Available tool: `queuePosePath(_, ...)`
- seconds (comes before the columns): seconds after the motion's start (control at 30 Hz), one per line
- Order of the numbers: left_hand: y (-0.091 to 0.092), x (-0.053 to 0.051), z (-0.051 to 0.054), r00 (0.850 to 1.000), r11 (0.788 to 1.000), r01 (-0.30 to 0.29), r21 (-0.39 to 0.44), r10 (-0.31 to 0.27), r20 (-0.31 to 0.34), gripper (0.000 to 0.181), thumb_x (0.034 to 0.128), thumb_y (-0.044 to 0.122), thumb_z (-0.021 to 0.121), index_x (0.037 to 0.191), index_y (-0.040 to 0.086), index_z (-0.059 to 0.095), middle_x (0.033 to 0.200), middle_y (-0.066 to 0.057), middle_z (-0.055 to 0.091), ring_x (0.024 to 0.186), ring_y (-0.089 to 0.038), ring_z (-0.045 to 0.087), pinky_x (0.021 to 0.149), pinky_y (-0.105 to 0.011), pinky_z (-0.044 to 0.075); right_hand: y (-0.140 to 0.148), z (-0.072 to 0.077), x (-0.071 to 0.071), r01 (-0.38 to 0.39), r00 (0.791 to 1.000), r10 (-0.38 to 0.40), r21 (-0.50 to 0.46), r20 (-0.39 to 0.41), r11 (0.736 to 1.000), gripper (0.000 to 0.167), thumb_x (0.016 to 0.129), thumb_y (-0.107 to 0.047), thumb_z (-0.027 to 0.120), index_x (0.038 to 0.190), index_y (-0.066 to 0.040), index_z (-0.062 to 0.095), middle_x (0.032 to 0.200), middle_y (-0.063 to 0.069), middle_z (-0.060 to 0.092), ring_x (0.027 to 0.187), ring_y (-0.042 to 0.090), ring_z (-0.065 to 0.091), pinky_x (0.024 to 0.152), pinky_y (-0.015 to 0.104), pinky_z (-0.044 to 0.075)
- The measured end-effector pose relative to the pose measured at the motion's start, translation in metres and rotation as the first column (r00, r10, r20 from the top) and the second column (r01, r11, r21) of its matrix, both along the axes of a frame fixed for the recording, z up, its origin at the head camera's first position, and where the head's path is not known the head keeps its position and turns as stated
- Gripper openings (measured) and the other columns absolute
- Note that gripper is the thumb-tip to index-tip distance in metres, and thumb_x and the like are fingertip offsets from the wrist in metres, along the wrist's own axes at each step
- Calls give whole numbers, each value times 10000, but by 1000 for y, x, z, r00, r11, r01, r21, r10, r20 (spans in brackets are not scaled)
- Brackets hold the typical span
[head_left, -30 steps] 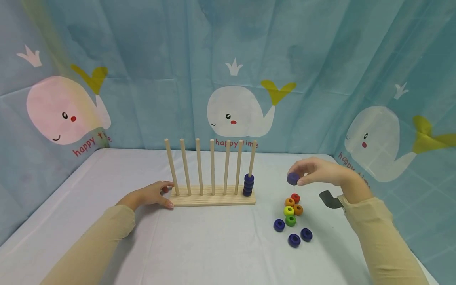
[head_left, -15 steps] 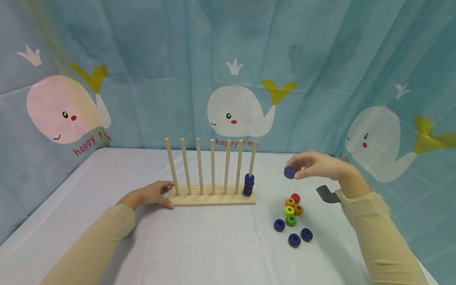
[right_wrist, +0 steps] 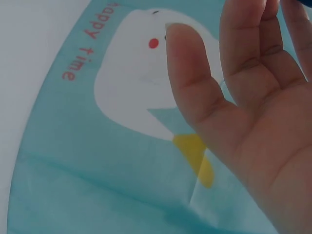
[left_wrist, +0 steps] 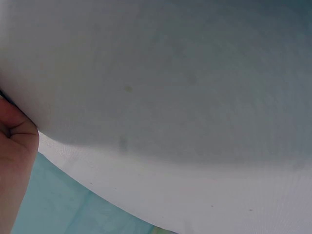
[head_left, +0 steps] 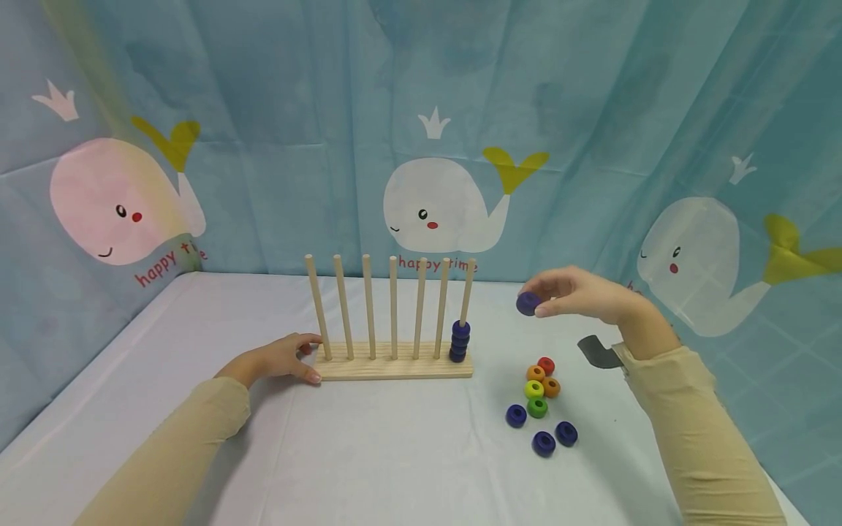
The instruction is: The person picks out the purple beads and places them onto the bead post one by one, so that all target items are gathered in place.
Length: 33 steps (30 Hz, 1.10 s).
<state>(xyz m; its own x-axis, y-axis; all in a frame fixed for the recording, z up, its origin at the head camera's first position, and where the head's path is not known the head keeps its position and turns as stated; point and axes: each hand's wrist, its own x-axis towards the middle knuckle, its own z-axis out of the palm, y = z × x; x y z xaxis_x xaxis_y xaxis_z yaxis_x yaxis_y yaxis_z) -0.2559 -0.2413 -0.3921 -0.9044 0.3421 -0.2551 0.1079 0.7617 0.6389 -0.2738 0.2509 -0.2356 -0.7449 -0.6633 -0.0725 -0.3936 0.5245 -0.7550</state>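
Note:
My right hand (head_left: 582,294) pinches a dark purple bead (head_left: 528,303) between thumb and fingers, in the air right of a wooden peg stand (head_left: 395,371). A sliver of that bead peeks in at the top right corner of the right wrist view, beyond the fingers (right_wrist: 243,53). Several upright pegs rise from the stand, and the rightmost carries a stack of purple beads (head_left: 460,341). At the stand's left end my left hand (head_left: 281,358) holds the base, thumb in front and fingers behind. Only part of the left hand (left_wrist: 17,156) shows in the left wrist view.
Loose beads lie on the white tablecloth (head_left: 395,453) below my right hand: a red bead (head_left: 546,365), two orange, a yellow bead (head_left: 534,389), a green bead (head_left: 537,407) and three purple, one nearest the front (head_left: 544,443). A whale-print curtain (head_left: 283,146) hangs behind.
My right hand has risen and moved a little left with the purple bead, toward the stand. The left hand and the stand stay put.

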Motion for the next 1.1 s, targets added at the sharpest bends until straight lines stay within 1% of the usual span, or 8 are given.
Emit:
queuePosePath(0.17, 0, 1, 1, 1000, 1000, 0, 1, 0, -1, 856, 774, 245, 832, 1410, -92, 368, 1270, -322, 441, 1230, -494, 377, 1026, -619, 292, -5, 2, -2, 33, 999, -33, -13, -15, 999, 390, 928, -104, 630, 1259, 84, 544, 1145, 136, 619, 1021, 218, 587, 903, 375, 479)
queuePosePath(0.33, 1, 0, 1, 1000, 1000, -4, -3, 4, 2, 865, 773, 245, 833, 1412, -97, 361, 1269, -323, 439, 1228, -493, 377, 1027, -621, 290, -10, 2, -5, 47, 998, -49, -48, -42, 998, 357, 926, -103, 634, 1233, 64, 563, 1094, 122, 622, 1001, 230, 590, 911, 379, 477)
queuePosePath(0.57, 1, 0, 1, 1000, 1000, -9, -12, 9, 5, 862, 775, 248, 831, 1411, -96, 361, 1273, -323, 439, 1229, -490, 376, 1031, -623, 283, -19, 4, -5, 92, 992, -99, -97, -79, 991, 371, 934, -95, 632, 1253, 73, 542, 1104, 129, 617, 1011, 211, 580, 901, 304, 471)
queuePosePath(0.63, 1, 0, 1, 1000, 1000, -9, -12, 9, 6, 858, 777, 247, 829, 1411, -93, 362, 1269, -321, 438, 1226, -489, 378, 1029, -624, 284, -22, 5, -4, 115, 989, -124, -102, -86, 988, 383, 936, -102, 635, 1264, 73, 540, 1116, 135, 620, 1019, 205, 581, 918, 321, 466)
queuePosePath(0.7, 0, 0, 0, 1000, 1000, -8, -11, 8, 6, 860, 775, 252, 830, 1411, -89, 361, 1266, -319, 438, 1222, -486, 379, 1027, -626, 284, -25, 6, -3, 141, 984, -151, -101, -96, 985, 398, 939, -110, 637, 1279, 70, 533, 1130, 146, 617, 1032, 213, 575, 943, 362, 458)
queuePosePath(0.9, -1, -1, -1, 1000, 1000, -2, -8, 2, 6, 867, 773, 260, 833, 1411, -88, 361, 1257, -309, 441, 1205, -470, 389, 1022, -622, 289, -34, 8, -3, 213, 968, -224, -101, -110, 972, 423, 945, -120, 639, 1303, 69, 514, 1191, 203, 588, 1101, 298, 549, 998, 477, 423)
queuePosePath(1.0, -1, -1, 0, 1000, 1000, -7, -10, 7, 9, 864, 771, 259, 833, 1410, -84, 363, 1254, -301, 443, 1198, -459, 392, 1024, -618, 289, -39, 8, -4, 245, 960, -256, -104, -112, 964, 437, 949, -150, 641, 1313, 54, 511, 1216, 208, 577, 1126, 317, 534, 1010, 499, 409)
queuePosePath(1.1, 0, 0, 0, 1000, 1000, -8, -14, 8, 9, 857, 774, 254, 832, 1407, -86, 365, 1249, -301, 443, 1189, -456, 394, 1020, -619, 291, -43, 6, -5, 272, 952, -286, -128, -105, 954, 430, 952, -168, 639, 1310, 40, 519, 1203, 202, 582, 1115, 311, 533, 1017, 507, 398)
